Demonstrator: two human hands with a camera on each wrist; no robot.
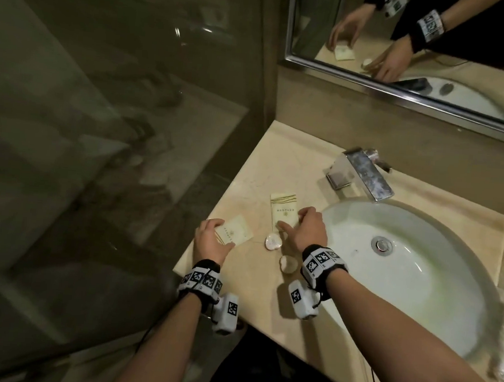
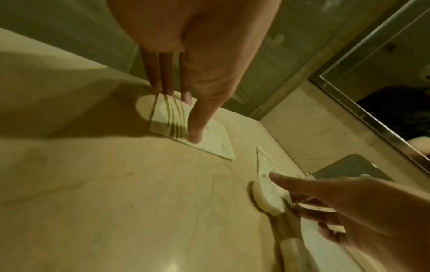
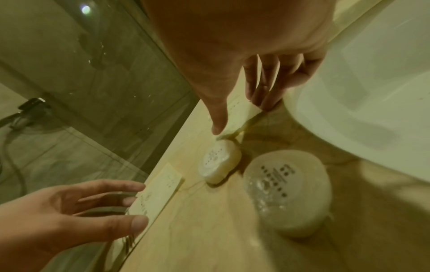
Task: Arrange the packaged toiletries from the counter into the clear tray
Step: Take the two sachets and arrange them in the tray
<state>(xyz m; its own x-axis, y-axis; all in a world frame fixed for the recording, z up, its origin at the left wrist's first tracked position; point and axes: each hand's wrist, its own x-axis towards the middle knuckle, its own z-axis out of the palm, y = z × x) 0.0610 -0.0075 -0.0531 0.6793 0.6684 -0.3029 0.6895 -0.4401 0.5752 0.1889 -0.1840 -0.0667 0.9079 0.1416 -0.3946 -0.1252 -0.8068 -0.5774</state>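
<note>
Task at its opening stage by the look of it: all four toiletries visible on the counter (image 1: pixel 237 280), none in a tray; clear tray not identifiable, only a crinkled transparent shape at far right edge of head view, too cut off to name. Left hand (image 1: pixel 210 242) at the counter's left edge, thumb on top and fingers curled at the far edge of a flat square sachet (image 1: pixel 235 233): grip grasping it, sachet's near corner apparently still on the stone. Right hand (image 1: pixel 306 228) on the near end of a longer flat packet (image 1: pixel 284 208) lying just beside the basin (image 1: pixel 417 294); thumb on one edge, fingers on the other, grip pinching it, packet low on the counter. Two round wrapped soaps untouched: smaller soap (image 1: pixel 273 241) just near of the packet, larger soap (image 1: pixel 288 263) close beside the right wrist. Left to do, judged: lift both flats, then both soaps, carry to tray. Materials: sachet and packet pale cream, thin, paper-like, serrated end and brown wavy lines on sachet; soaps puck-shaped, glossy crinkled film, dotted print. Counter polished beige veined stone; basin smooth white oval; tap (image 1: pixel 363 175) boxy chrome, water-spotted
</note>
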